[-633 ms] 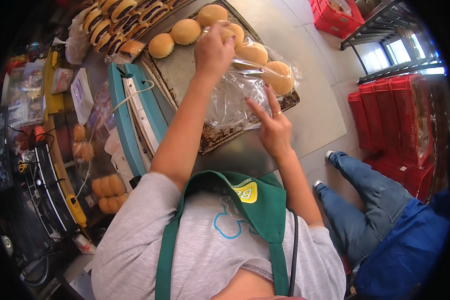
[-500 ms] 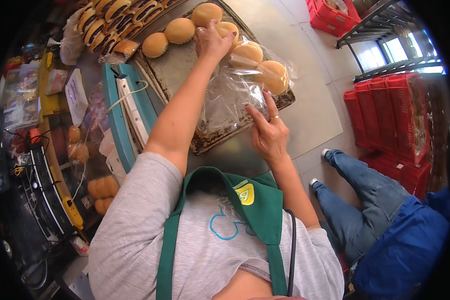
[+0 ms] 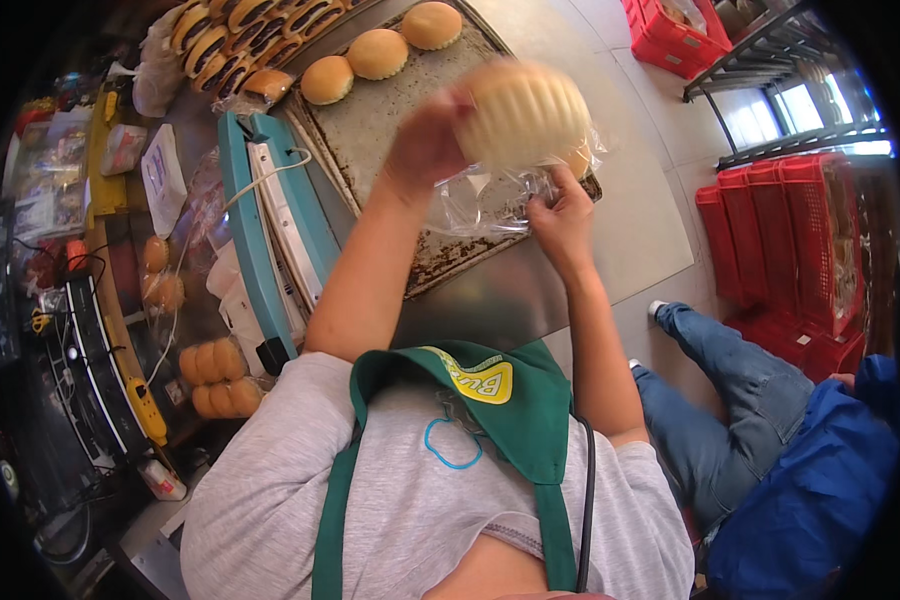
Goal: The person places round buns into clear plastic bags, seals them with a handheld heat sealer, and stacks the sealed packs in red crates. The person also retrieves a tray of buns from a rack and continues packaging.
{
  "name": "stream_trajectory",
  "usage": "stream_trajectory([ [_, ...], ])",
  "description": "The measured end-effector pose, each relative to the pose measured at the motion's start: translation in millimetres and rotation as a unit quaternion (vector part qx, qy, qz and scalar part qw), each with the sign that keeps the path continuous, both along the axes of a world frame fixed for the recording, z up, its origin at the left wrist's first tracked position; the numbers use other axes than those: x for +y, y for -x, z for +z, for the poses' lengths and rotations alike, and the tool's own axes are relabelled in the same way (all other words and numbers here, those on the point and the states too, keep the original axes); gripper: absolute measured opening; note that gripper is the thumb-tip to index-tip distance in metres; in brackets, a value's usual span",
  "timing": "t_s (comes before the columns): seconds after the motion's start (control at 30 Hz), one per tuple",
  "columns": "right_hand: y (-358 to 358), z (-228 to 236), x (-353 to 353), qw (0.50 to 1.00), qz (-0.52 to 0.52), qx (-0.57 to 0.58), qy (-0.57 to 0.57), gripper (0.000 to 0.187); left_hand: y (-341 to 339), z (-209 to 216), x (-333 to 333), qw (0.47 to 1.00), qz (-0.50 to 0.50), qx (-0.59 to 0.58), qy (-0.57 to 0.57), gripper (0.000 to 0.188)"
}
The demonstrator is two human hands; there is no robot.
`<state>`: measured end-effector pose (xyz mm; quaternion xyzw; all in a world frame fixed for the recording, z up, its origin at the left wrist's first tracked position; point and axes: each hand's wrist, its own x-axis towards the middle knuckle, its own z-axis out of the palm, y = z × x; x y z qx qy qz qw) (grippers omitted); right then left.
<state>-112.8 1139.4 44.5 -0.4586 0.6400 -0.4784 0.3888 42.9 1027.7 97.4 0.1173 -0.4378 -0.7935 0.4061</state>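
My left hand (image 3: 425, 145), a little blurred, grips a round bun (image 3: 527, 118) lifted over the baking tray (image 3: 360, 120). The bun is tilted, with its pale ribbed side showing. Below it hangs a clear plastic bag (image 3: 480, 205), crumpled and see-through. My right hand (image 3: 563, 215) pinches the bag's edge between thumb and fingers. Behind that hand another bun (image 3: 578, 160) is mostly hidden. Three golden buns, the nearest one (image 3: 327, 80) among them, sit in a row at the tray's far end.
A teal bag sealer (image 3: 255, 215) with a white cord stands left of the tray. Several dark-filled breads (image 3: 255, 40) are at the back left, bagged rolls (image 3: 215, 375) further left. Red crates (image 3: 775, 230) stack on the right, near a person in jeans (image 3: 735, 390).
My left hand has lifted a bun off the tray toward me and tilted it. My right hand has moved up and closed on the bag, which has been raised with it.
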Motion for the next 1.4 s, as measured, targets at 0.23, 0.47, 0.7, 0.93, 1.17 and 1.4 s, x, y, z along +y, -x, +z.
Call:
stream_trajectory([
  [0.23,18.8,11.2,21.2,0.997,0.064,-0.03,0.01,0.061,-6.4,-2.4,44.2,0.951,-0.046,-0.295,0.075,0.051],
  [0.47,-12.9,9.8,26.9,0.968,0.085,0.187,0.142,0.077,-3.1,-34.1,59.6,0.627,0.316,-0.571,0.425,0.027],
  [0.7,-25.9,-14.2,25.4,0.913,0.216,0.346,0.017,0.065,-2.5,-2.8,29.4,0.61,0.451,-0.518,0.396,0.015],
  [0.93,9.2,-24.8,11.5,0.908,0.135,0.389,0.074,0.046,-52.6,-76.9,-138.5,0.355,0.399,-0.778,0.332,0.067],
  [1.17,6.5,-14.3,18.4,0.936,0.193,0.279,0.09,0.058,-96.3,-93.6,-157.7,0.421,0.325,-0.785,0.318,0.089],
  [1.4,-22.8,-2.6,34.0,0.941,0.222,0.239,0.09,0.059,-90.5,-103.5,-154.1,0.465,0.322,-0.754,0.334,0.086],
])
